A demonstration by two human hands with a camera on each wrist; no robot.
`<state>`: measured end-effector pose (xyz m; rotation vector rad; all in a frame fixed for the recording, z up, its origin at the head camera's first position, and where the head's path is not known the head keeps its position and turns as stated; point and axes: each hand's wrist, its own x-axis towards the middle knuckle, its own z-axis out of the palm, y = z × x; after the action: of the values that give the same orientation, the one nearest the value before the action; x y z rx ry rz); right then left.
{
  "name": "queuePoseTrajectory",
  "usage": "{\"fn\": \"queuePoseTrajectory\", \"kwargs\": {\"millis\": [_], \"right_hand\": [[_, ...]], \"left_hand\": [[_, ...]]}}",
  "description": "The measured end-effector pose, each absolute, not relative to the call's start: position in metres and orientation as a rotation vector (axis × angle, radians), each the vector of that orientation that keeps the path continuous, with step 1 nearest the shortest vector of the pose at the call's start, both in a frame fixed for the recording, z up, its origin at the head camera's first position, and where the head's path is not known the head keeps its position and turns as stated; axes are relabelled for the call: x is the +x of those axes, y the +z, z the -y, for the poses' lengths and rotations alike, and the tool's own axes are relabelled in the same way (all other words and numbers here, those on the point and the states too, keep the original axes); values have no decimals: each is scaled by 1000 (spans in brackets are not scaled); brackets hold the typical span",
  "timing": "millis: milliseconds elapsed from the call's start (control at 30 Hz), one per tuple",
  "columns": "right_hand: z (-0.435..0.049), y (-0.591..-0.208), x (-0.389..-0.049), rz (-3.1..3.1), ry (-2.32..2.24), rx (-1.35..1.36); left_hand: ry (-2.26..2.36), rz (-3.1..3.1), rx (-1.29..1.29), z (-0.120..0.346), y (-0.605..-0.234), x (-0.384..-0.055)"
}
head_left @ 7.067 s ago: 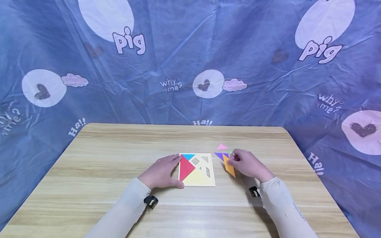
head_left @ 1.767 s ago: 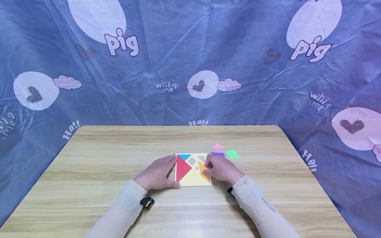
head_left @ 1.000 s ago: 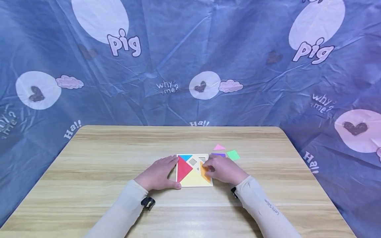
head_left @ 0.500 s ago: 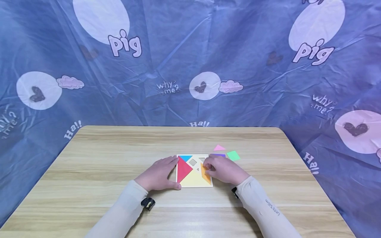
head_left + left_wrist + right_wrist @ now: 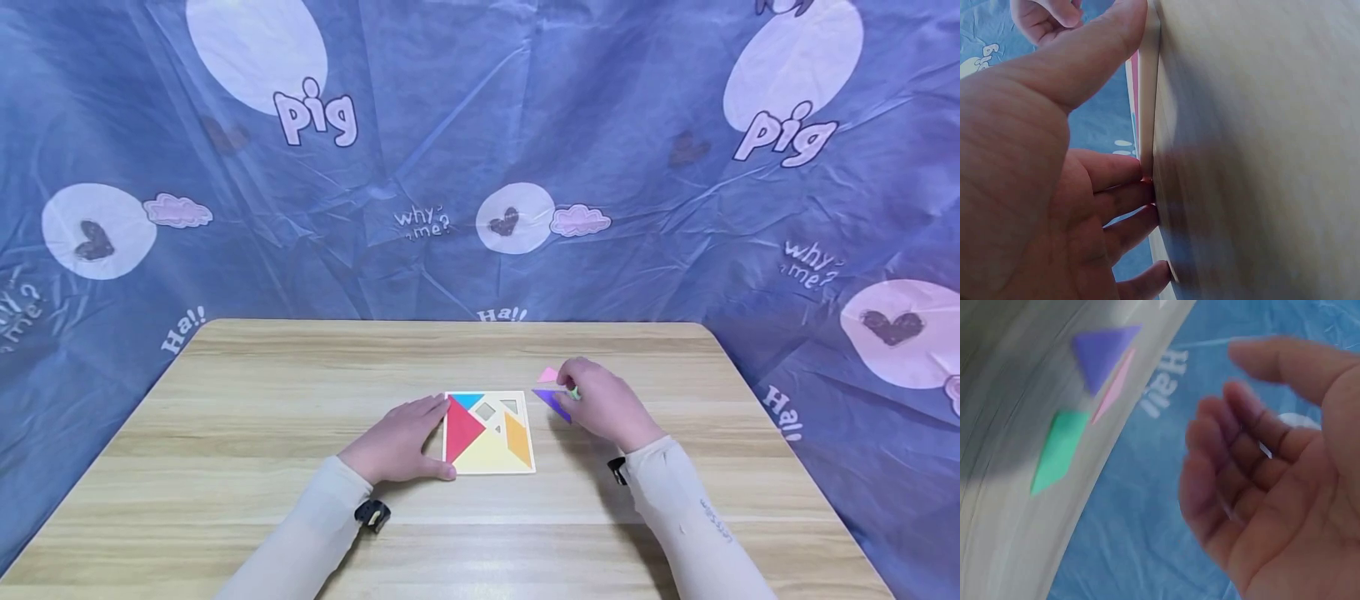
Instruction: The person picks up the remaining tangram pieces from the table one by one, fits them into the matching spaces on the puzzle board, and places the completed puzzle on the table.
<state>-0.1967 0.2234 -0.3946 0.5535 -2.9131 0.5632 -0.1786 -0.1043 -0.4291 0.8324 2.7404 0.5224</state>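
Tray (image 5: 493,398): red triangle (image 5: 462,429), blue triangle (image 5: 468,400), yellow triangle (image 5: 491,456) and orange parallelogram (image 5: 516,440) inside.
Purple triangle (image 5: 552,402): right of tray, near right hand (image 5: 606,403), by pink triangle (image 5: 547,376).
Left hand (image 5: 397,439): spread against tray's left edge.
Right hand: loosely curled, holding nothing, right of tray.

The off-white left sleeve (image 5: 309,529) is long and close-fitting; the matching right sleeve (image 5: 678,508) carries small grey lettering (image 5: 716,521) (too tiny to read surely). A black wrist mount (image 5: 367,511) with a pale patch (image 5: 377,517) shows on the left, a second black mount (image 5: 617,470) on the right.
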Motion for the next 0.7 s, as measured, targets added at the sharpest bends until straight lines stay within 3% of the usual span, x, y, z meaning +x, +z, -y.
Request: {"fn": "queuePoseTrajectory", "kwargs": {"millis": [700], "right_hand": [[-244, -410, -199, 3249, 407, 148]], "left_hand": [[543, -2739, 850, 105, -432, -179]]}}
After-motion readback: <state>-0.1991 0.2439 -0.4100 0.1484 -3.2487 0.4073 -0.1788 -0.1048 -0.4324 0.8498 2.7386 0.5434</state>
